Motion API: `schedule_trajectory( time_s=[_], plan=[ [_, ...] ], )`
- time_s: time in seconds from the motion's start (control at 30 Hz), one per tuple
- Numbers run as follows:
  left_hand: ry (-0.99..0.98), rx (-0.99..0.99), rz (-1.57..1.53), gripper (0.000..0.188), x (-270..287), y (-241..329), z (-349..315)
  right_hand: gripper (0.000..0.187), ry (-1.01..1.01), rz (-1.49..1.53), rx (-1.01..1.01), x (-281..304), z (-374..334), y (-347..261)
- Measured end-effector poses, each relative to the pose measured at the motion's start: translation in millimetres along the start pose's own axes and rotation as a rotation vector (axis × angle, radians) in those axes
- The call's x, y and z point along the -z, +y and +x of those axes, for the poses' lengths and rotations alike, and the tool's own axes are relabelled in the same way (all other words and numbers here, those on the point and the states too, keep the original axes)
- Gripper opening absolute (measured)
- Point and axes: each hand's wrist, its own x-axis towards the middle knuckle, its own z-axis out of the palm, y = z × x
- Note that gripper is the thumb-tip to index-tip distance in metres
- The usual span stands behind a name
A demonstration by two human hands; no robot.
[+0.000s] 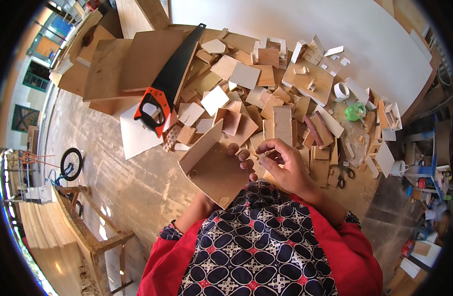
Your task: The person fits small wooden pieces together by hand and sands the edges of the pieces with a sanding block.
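At the centre of the frame, the left hand (245,164) grips a two-board wooden piece (217,171) by its right side, one board standing along the other's upper-left edge; just to the right, the right hand (291,170) has thumb and forefinger brought close together, though whether they pinch anything I cannot tell; a heap of wood scraps (245,76) crowds the space above both hands; a handsaw (177,64) with an orange-and-black handle leans at its upper left; black scissors (341,175) lie right of centre; farther up, right of the heap, sits a green plastic bundle (355,112), contents hidden; at far right stands a white cup-like vessel (398,168), its inside too small to tell.
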Motion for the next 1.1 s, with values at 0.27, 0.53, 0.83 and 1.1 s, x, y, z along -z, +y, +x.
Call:
schedule_trajectory(
  time_s=[0.27, 0.53, 0.83, 1.1],
  plan=[
    [0.078, -0.175, 0.351, 0.054, -1, 2, 0, 0.031, -0.068, 0.25, -0.054, 4, -3, 8],
    [0.444, -0.36, 1.184, 0.068, -7, 8, -7, 0.051, -0.272, 0.745, -0.379, 2, -12, 12],
    [0.32, -0.405, 1.602, 0.07, 0, 1, -5, 0.04, -0.282, 0.776, -0.474, -8, -17, 19],
    [0.347, -0.553, 1.931, 0.086, -14, 1, -5, 0.04, -0.178, 0.686, -0.486, -3, -23, 42]
  ],
)
